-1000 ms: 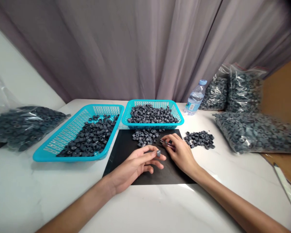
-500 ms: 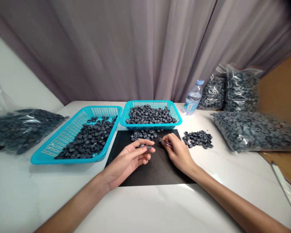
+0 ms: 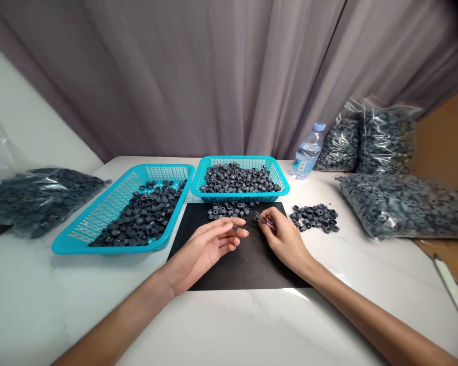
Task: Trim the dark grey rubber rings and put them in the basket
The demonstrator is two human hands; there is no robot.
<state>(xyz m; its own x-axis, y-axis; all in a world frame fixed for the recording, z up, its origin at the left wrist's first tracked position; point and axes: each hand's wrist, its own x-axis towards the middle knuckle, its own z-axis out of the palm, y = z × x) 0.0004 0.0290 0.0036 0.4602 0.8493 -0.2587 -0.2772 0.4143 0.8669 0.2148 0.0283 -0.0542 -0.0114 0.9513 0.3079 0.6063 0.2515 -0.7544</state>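
Observation:
My left hand (image 3: 206, 249) is over the black mat (image 3: 248, 264), its thumb and fingertips pinching a small dark grey hollow piece (image 3: 236, 227), mostly hidden by the fingers. Facing it, my right hand (image 3: 284, 239) is closed round tweezers (image 3: 266, 221) whose thin tips point left and away from me. A loose pile of the same grey ring-like pieces (image 3: 229, 209) lies at the mat's far edge, just beyond both hands. Another pile (image 3: 315, 217) sits on the white table, right of my right hand.
Two turquoise baskets, one on the left (image 3: 72, 246) and one at the back (image 3: 241, 196), hold many grey pieces. A water bottle (image 3: 308, 152) stands behind on the right. Filled clear bags lie at the left (image 3: 41, 198) and right (image 3: 408, 206); others stand at the back right (image 3: 387, 137).
The whole view has shifted slightly. My left fingers have closed further over the small piece, which shows less now. My right hand keeps the tweezers, their tips slightly turned.

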